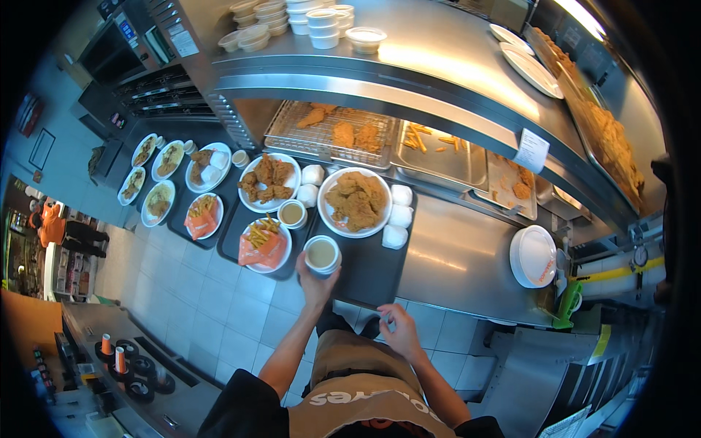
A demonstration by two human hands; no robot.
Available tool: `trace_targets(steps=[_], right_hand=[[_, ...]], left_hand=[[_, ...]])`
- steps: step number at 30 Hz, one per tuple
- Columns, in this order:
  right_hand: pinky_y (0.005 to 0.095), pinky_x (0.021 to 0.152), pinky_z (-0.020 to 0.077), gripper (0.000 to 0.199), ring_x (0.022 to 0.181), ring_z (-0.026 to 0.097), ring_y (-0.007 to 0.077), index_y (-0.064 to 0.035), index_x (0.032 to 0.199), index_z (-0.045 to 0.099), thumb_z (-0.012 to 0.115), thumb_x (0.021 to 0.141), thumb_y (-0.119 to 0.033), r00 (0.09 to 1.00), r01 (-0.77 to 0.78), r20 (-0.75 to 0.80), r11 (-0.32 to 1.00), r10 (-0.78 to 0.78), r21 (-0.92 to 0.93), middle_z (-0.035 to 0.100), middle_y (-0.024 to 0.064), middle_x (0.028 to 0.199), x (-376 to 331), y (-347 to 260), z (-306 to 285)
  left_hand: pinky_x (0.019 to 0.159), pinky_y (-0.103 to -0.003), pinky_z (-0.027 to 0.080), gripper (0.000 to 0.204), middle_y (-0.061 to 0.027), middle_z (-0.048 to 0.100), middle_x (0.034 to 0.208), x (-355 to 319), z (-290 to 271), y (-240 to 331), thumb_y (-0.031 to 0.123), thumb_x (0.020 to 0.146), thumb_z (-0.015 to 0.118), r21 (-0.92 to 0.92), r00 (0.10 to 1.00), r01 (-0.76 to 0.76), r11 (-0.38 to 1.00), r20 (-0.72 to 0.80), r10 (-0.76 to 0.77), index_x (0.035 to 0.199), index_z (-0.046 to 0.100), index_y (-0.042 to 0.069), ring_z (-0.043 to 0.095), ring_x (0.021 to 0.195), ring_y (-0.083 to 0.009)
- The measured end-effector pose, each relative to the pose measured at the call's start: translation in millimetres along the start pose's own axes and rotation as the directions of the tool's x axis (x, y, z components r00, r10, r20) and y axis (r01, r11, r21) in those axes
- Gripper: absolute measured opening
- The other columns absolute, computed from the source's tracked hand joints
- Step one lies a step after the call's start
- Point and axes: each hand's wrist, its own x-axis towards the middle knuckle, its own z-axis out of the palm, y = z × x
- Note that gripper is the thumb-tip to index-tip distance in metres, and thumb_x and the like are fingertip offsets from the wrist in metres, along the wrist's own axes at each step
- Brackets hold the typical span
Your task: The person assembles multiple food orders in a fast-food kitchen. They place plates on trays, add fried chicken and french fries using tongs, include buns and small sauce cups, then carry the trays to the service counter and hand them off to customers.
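My left hand [315,281] is up at the near edge of the black tray [365,274], fingers wrapped around the side of a small white cup of gravy [321,253]. The cup sits at the tray's front left corner, just beside the plate of fries [264,244] in orange paper on the neighbouring tray.

My right hand [400,332] is low, near my apron [358,379], off the desk [460,263]. Its fingers are loosely curled with nothing visibly in them; can't tell if they pinch anything small.

On the same tray behind the cup is a white plate of fried chicken [356,201], with three white buns [399,215] stacked along its right side. To the left sits a second chicken plate [269,181], two buns [310,184] and another small gravy cup [292,213].

Further left is a dark tray with more plated food [169,175]. A stack of empty white plates [533,255] is on the steel desk to the right. A wire rack with chicken pieces [332,131] lies under the shelf, and a steel pan with a few fries [438,150] is next to it.
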Motion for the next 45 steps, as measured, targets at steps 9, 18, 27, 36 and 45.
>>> trace_targets(steps=[9, 18, 27, 36, 45], right_hand=[[0.0358, 0.072, 0.0534, 0.021, 0.085, 0.065, 0.0261, -0.0100, 0.102, 0.065, 0.063, 0.081, -0.008, 0.998, 0.004, 0.064, 0.973, 0.012, -0.231, 0.064, 0.0067, 0.092, -68.8, 35.9, -56.1], [0.0355, 0.063, 0.0527, 0.012, 0.072, 0.066, 0.0290, -0.0057, 0.092, 0.066, 0.066, 0.089, -0.017, 0.995, -0.010, -0.096, 0.992, -0.002, -0.126, 0.067, 0.0100, 0.081, -56.4, 55.3, -83.1], [0.0389, 0.052, 0.0420, 0.026, 0.054, 0.056, 0.0251, -0.0009, 0.080, 0.060, 0.068, 0.090, -0.024, 0.956, -0.147, -0.267, 0.985, 0.118, -0.093, 0.054, 0.0147, 0.060, -35.2, 95.9, -103.0], [0.0302, 0.065, 0.0504, 0.014, 0.070, 0.062, 0.0155, -0.0007, 0.083, 0.065, 0.070, 0.085, -0.014, 0.870, -0.160, -0.439, 0.970, 0.227, 0.185, 0.065, 0.0072, 0.074, 23.8, 195.5, -115.2], [0.0286, 0.057, 0.0488, 0.019, 0.061, 0.060, 0.0127, -0.0014, 0.087, 0.067, 0.063, 0.093, -0.019, 0.807, -0.422, -0.275, 0.836, 0.522, 0.350, 0.066, 0.0065, 0.072, 10.3, 232.6, -136.4]], left_hand=[[0.109, -0.046, 0.035, 0.105, -0.0256, 0.037, 0.142, 6.2, 42.5, -31.1, 0.010, 0.065, 0.086, 0.173, 0.991, -0.032, 0.984, -0.124, 0.054, 0.146, 0.019, 0.002, 0.042, 0.129, -0.0428], [0.113, -0.045, 0.030, 0.108, -0.0279, 0.031, 0.149, 16.5, 55.3, -20.6, -0.003, 0.068, 0.080, 0.182, 0.991, 0.131, 0.975, -0.056, -0.122, 0.151, 0.011, 0.005, 0.037, 0.135, -0.0436], [0.087, -0.032, 0.050, 0.059, -0.0136, 0.057, 0.116, -74.4, 8.0, -3.5, -0.005, 0.079, 0.066, -0.249, 0.817, 0.574, 0.780, 0.237, -0.526, 0.133, 0.044, 0.002, 0.058, 0.103, -0.0198], [0.070, -0.032, 0.053, 0.025, -0.0068, 0.067, 0.085, -52.5, 60.4, 86.6, 0.010, 0.084, 0.066, 0.041, 0.574, 0.212, 0.976, 0.803, -0.158, 0.108, 0.064, 0.003, 0.066, 0.076, -0.0173], [0.077, -0.037, 0.053, 0.030, -0.0088, 0.067, 0.097, 7.1, 175.6, 98.0, 0.022, 0.084, 0.065, 0.090, 0.199, -0.119, 0.989, 0.978, -0.065, 0.112, 0.063, 0.010, 0.066, 0.086, -0.0258]])
